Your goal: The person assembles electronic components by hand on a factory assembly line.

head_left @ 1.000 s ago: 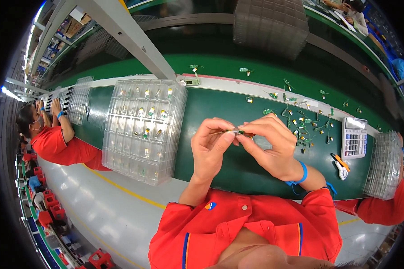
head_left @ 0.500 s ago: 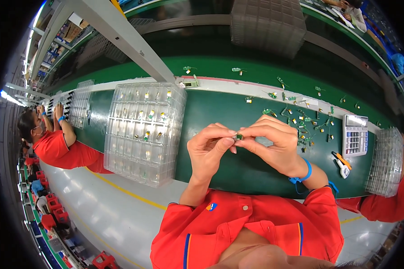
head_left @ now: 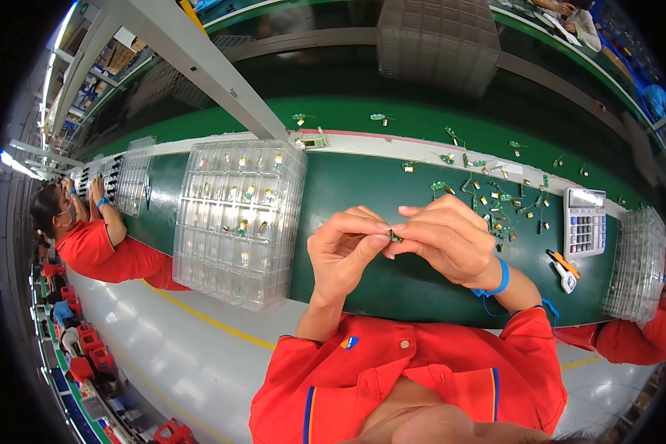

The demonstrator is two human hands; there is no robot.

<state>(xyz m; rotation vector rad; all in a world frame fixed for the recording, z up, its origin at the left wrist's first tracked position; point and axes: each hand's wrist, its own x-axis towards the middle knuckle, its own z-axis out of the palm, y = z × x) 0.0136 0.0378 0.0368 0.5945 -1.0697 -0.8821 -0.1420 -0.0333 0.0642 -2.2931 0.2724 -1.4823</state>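
Between my fingertips, above the green bench, is a small green circuit board (head_left: 394, 236), mostly covered by the fingers. My left hand (head_left: 345, 248) pinches it from the left. From the right, my right hand (head_left: 449, 240) grips it with thumb and forefinger; a blue wrist strap circles that wrist. Just beyond and to the right of my right hand lie many small circuit boards (head_left: 499, 201) with thin wires and gold-silver parts. To the left stands a stack of clear plastic trays (head_left: 237, 222), with similar small boards in some compartments of the top one.
At the right are a calculator (head_left: 584, 222), orange-handled cutters (head_left: 564, 271) and another clear tray stack (head_left: 635, 266). A green belt (head_left: 348, 111) carrying scattered boards runs behind the white rail. A grey post (head_left: 207, 74) rises at back left. Co-workers in red sit on both sides.
My right fingers have shifted and curled closer over the small board, which now shows less. The board on the belt have slid slightly left.
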